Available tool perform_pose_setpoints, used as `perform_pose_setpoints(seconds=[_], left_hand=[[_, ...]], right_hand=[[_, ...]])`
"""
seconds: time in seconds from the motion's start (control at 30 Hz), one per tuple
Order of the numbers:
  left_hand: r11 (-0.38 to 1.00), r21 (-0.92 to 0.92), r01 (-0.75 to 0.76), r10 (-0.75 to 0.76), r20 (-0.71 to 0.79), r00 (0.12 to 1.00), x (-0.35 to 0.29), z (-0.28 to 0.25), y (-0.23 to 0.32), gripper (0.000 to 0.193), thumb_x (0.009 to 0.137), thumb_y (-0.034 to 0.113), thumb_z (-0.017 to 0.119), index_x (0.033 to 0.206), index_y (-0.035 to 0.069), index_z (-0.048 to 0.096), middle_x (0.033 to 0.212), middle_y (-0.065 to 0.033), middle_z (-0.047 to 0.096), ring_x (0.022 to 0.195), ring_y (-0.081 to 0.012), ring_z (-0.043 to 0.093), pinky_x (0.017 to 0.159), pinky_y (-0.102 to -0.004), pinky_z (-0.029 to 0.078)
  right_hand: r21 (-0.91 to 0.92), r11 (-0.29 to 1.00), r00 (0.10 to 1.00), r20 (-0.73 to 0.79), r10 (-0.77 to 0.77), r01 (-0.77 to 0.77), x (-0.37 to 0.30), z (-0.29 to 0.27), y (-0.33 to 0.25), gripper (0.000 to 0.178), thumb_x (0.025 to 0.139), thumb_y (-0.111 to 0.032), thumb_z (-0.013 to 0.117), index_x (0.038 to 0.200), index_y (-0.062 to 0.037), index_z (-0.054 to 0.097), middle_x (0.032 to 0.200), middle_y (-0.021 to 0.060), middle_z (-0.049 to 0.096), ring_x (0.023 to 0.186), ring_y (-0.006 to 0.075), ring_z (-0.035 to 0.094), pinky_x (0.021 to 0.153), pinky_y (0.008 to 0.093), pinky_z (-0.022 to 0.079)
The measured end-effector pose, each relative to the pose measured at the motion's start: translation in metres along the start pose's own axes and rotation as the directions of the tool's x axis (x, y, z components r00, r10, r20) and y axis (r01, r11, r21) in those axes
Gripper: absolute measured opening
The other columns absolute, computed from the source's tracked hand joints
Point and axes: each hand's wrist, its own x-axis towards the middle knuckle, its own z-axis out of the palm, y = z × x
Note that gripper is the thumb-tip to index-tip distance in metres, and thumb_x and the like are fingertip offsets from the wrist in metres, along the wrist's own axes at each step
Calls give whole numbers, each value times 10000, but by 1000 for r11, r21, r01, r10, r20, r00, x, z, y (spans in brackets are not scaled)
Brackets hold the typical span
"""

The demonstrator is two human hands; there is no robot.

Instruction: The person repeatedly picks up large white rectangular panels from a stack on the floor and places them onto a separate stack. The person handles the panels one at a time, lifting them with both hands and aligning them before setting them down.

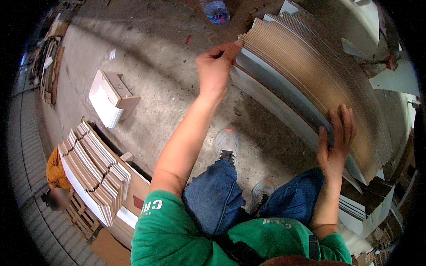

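Pinching the top corner of the leaning cardboard sheets (306,66) with my left hand (216,66), right hand (335,142) spread flat on their edge; my grip looks thin, so sheets could fan and slide to the floor (155,57).

Ahead on our right we see a tall stack of flattened cartons (310,71), brown edges with white faces, leaning on the floor. At lower left stands a bundled stack of folded white-and-brown cartons (95,170). Between them, on the floor (168,75), lies a half-formed white box (111,99) with brown flaps.
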Motion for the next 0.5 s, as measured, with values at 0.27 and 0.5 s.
perform_pose_setpoints(seconds=[0.27, 0.5], left_hand=[[993, 39, -113, 113, 22, 993, 2, -2, -4, 145, 774, 97, 653, 886, 6, 666, 726, -9, 611, 605, -67, 475, 536, -194, 343], [997, 15, -77, 76, 70, 995, 4, -7, -2, 168, 801, 135, 623, 904, 8, 661, 763, -29, 627, 647, -93, 521, 601, -199, 387]], right_hand=[[26, 1000, 1000, -4, -2, 2, -1, -1, 1, 374, 806, -159, 557, 1167, -84, 497, 1324, 141, 374, 1248, 344, 301, 1022, 449, 220], [29, 999, 1000, 1, -19, 19, 0, -1, 2, 373, 809, -163, 550, 1169, -81, 497, 1328, 144, 368, 1250, 347, 296, 1024, 451, 218]])
